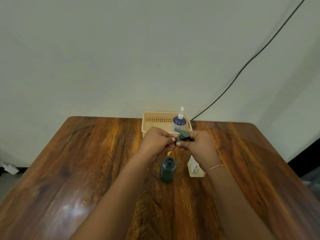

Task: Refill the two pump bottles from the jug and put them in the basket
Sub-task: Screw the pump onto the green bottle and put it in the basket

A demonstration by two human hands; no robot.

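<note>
Inside basket, blue pump bottle, teal bottle uncapped on table

A: Room check: wooden table, dark reddish grain, rounded far corners, glossy w/ light glare on the near left.

B: Behind it?

A: Plain pale wall, table pushed right up to it. Black cable runs diagonally down the wall's right side. Grey floor at left, small white box there.
</note>
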